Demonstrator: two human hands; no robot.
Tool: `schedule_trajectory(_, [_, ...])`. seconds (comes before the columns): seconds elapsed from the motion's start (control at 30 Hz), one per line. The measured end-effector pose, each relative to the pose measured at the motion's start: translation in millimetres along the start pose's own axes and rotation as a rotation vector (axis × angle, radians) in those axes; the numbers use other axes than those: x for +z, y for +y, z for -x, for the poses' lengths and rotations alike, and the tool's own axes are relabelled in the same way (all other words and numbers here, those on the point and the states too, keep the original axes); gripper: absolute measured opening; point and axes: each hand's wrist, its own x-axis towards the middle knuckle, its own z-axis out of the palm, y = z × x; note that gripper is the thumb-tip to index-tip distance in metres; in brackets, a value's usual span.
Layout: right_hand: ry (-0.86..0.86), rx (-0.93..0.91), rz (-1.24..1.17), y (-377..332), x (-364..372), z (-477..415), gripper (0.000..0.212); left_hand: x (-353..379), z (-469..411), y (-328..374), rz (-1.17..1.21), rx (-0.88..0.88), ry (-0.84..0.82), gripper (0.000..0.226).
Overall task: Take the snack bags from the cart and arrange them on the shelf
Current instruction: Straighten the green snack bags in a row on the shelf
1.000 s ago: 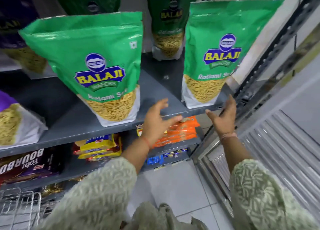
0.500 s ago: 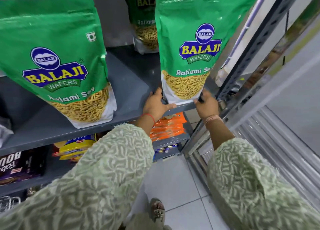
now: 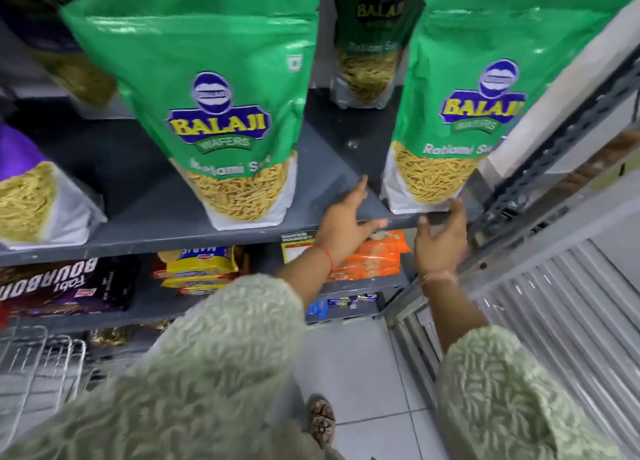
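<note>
Two green Balaji sev bags stand upright at the front of the grey shelf (image 3: 173, 224): one in the middle (image 3: 221, 99), one at the right end (image 3: 485, 89). A third green bag (image 3: 370, 44) stands behind them. My left hand (image 3: 346, 220) is open at the shelf's front edge, just left of the right bag, holding nothing. Below that bag's bottom right corner my right hand (image 3: 441, 241) is open too, with a fingertip close to the bag. The wire cart (image 3: 41, 362) shows at the lower left.
A purple sev bag (image 3: 31, 189) sits at the shelf's left. Lower shelves hold orange packs (image 3: 374, 262), yellow biscuit packs (image 3: 197, 269) and dark Bourbon packs (image 3: 62, 286). A metal upright (image 3: 554, 141) and a ribbed shutter (image 3: 571, 314) close the right side. A sandalled foot (image 3: 322, 421) stands on the tiled floor.
Half a second ago both hands gripped the base of the right green bag; now they have let go and drawn back, fingers apart. The view has shifted left and back.
</note>
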Motion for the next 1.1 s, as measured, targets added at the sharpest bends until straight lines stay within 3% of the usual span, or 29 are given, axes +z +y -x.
schedule_trajectory(0.13, [-0.046,-0.262,0.019,-24,46,96,0.055,-65,91,-52,-0.014,0.019,0.27,0.057])
schedule_trajectory(0.3, [-0.345,-0.479,-0.109,-95,121,187,0.043,-185,171,-128,0.052,-0.139,0.645,0.024])
schedule_trajectory(0.5, [-0.731,-0.6,-0.253,-212,227,274,0.047,-332,223,-189,0.103,-0.24,0.97,0.037])
schedule_trajectory(0.57, [-0.906,-0.666,-0.234,-247,263,305,0.056,-380,240,-204,0.118,-0.223,1.078,0.04])
schedule_trajectory(0.63, [-1.065,-0.692,-0.183,-276,296,329,0.072,-426,252,-229,0.106,-0.297,1.158,0.059])
schedule_trajectory(0.7, [-1.184,-0.598,-0.126,-305,328,346,0.084,-473,263,-260,0.055,-0.435,1.154,0.083])
schedule_trajectory(0.77, [-1.187,-0.51,-0.101,-330,359,351,0.094,-509,269,-280,0.078,-0.498,1.06,0.103])
schedule_trajectory(0.9, [-1.132,-0.349,-0.183,-367,410,348,0.101,-543,259,-293,0.01,-0.446,0.786,0.1])
schedule_trajectory(0.97, [-1.126,-0.322,-0.152,-373,424,349,0.093,-544,251,-299,0.021,-0.358,0.757,0.095])
schedule_trajectory(1.1, [-1.038,-0.389,0.009,-371,436,357,0.059,-540,250,-310,-0.039,-0.367,0.853,0.086])
